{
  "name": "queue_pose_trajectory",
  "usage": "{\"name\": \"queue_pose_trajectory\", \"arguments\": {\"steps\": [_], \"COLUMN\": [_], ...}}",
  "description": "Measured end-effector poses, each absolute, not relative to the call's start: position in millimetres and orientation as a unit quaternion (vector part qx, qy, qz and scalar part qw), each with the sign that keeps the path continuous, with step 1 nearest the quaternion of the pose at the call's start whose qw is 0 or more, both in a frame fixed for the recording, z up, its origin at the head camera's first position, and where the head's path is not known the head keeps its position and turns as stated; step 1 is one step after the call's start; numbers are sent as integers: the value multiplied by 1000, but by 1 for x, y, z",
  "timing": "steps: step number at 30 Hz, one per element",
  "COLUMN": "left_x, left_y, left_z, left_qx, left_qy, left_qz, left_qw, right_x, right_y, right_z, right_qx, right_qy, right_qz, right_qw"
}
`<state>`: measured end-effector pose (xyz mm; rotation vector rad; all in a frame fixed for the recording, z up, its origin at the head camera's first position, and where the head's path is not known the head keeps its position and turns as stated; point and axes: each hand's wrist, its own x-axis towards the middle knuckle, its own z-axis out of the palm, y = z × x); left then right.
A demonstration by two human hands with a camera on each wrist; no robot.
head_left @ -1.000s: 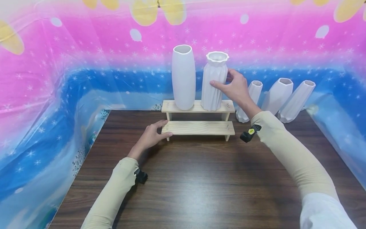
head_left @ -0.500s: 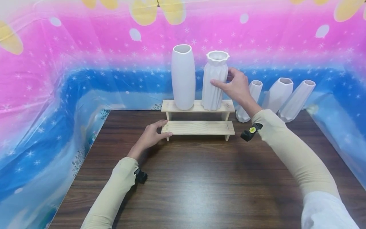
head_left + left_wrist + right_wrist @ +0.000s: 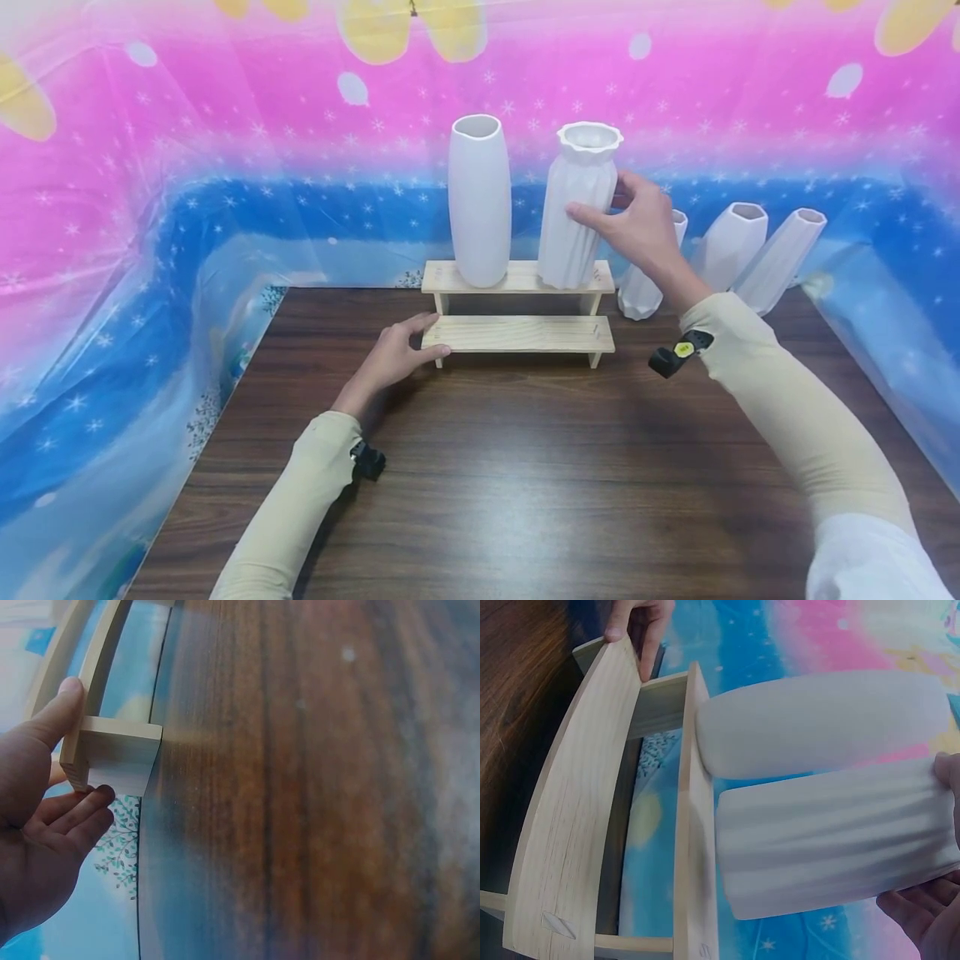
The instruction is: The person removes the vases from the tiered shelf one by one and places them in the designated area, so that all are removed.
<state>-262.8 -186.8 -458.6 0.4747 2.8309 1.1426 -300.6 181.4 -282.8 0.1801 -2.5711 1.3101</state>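
Note:
My right hand (image 3: 641,221) grips a white ruffled-rim vase (image 3: 577,200), thumb on its front and fingers behind. The vase leans slightly right, its base at the right half of the upper shelf (image 3: 521,279) of a two-step wooden stand; whether it touches the shelf I cannot tell. My left hand (image 3: 393,358) holds the left end of the lower shelf (image 3: 517,333) between thumb and fingers, seen close in the left wrist view. A taller smooth white vase (image 3: 480,204) stands upright on the upper shelf's left half. The right wrist view shows both vases side by side.
Three slimmer white vases stand at the back right of the brown table (image 3: 495,467): a narrow one (image 3: 637,292) partly behind my right hand, a faceted one (image 3: 735,237) and a leaning one (image 3: 783,254). A colourful cloth (image 3: 262,150) hangs behind the table.
The ruffled-rim vase has shifted right and slightly up in my right hand, its top tipping right. My left hand and the stand stay where they were.

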Motion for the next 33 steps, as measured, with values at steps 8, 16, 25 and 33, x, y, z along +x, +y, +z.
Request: {"name": "queue_pose_trajectory", "arguments": {"steps": [8, 16, 25, 33], "left_x": [-262, -261, -260, -261], "left_y": [-187, -187, -186, -187], "left_z": [-458, -460, -459, -458], "left_qx": [155, 158, 159, 161], "left_qy": [917, 916, 916, 916], "left_qz": [367, 368, 368, 367], "left_qw": [23, 23, 23, 18], "right_x": [-284, -271, -254, -238], "right_y": [192, 204, 220, 239], "right_z": [-281, -282, -282, -286], "right_qx": [58, 67, 50, 38], "right_qy": [-886, -881, -876, -876], "right_qz": [437, 441, 453, 448], "right_qw": [144, 156, 158, 176]}}
